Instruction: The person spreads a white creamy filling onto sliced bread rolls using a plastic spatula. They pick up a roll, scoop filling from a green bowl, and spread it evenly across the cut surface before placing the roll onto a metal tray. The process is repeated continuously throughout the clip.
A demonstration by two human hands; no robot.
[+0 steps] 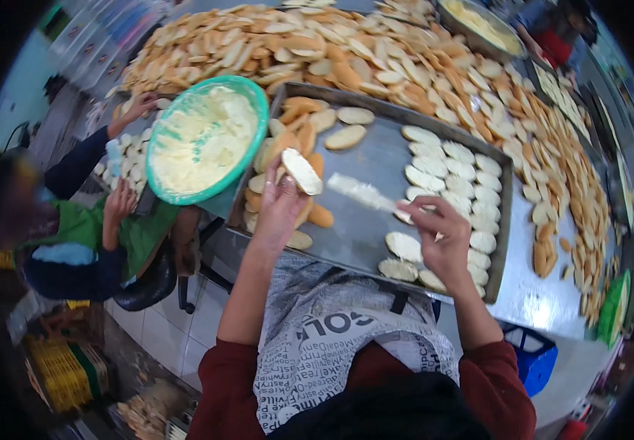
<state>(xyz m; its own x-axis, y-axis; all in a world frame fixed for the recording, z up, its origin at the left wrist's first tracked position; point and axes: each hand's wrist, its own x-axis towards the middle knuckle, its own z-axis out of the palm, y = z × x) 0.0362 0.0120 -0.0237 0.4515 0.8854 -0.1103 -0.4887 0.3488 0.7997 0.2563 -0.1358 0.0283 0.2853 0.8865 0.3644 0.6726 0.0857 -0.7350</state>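
Note:
Between the fingers of my left hand (282, 203) is an oval bread slice (301, 171), its upper face coated in pale cream. My right hand (439, 231) grips a cream-smeared spatula (362, 192), whose blade points left above the metal tray (361, 242). Rows of cream-coated slices (459, 185) fill the tray's right part. Uncoated slices and golden crust pieces (321, 216) are heaped at its left end, under and around my left hand. A green plastic basin (262, 118) of pale cream leans at the tray's upper left.
A large heap of bread slices (240, 44) curves around the tray's far and right sides on the metal table (537, 308). At the left a seated person (91, 231) handles small pieces. Another person (556, 38) stands at the far right, near a metal bowl of cream (482, 27).

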